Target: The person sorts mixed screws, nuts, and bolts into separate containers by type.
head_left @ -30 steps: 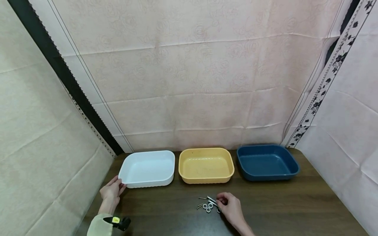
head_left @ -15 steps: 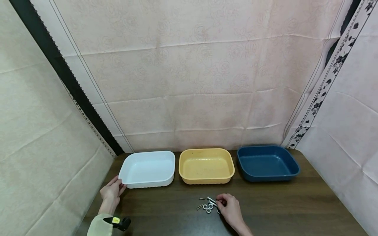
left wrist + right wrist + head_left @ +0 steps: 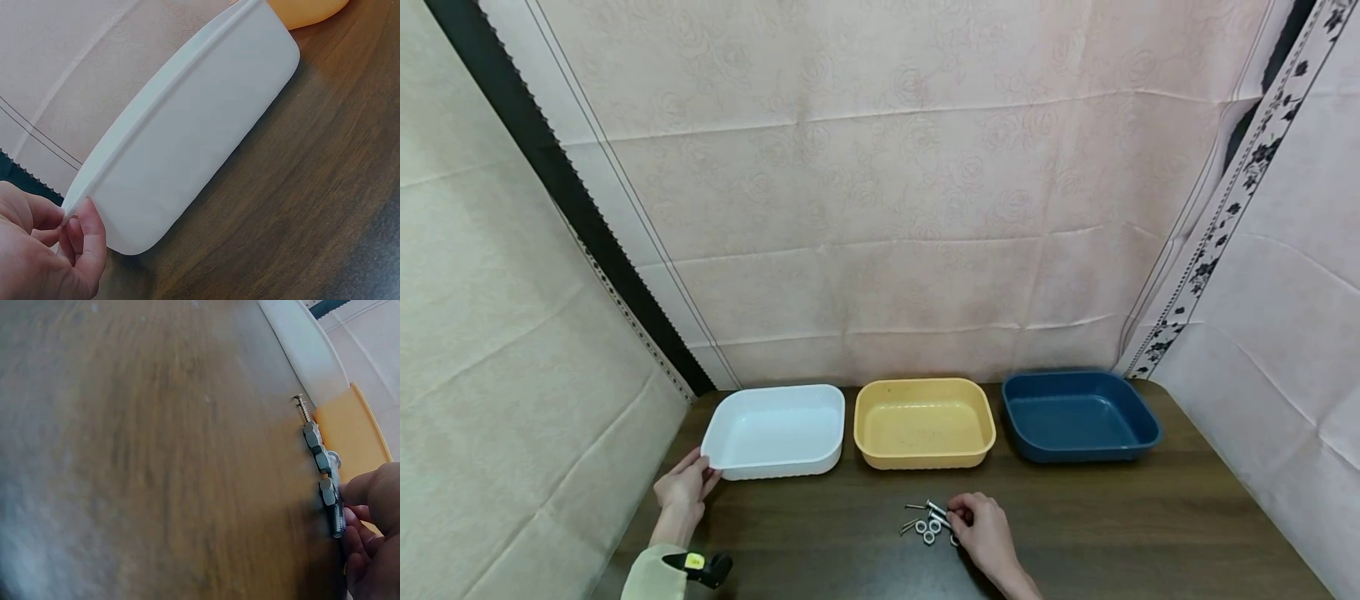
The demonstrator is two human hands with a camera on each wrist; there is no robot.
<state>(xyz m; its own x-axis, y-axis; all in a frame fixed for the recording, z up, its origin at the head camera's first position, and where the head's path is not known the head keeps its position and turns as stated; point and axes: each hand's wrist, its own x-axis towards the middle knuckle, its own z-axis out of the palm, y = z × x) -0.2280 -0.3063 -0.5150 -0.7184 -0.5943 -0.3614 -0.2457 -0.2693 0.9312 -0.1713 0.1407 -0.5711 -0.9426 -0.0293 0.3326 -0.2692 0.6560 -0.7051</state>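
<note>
The left hand pinches the near left corner of the white tray, while the right hand, whose grip I cannot tell, should work gently at the bolts and nuts lying nearer than the yellow tray.

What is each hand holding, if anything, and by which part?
The left hand pinches the white tray by its rim, near the front left corner. The right hand is at the bolts and nuts; whether it grips one cannot be told.

Trays, bolts, nuts on table
</note>
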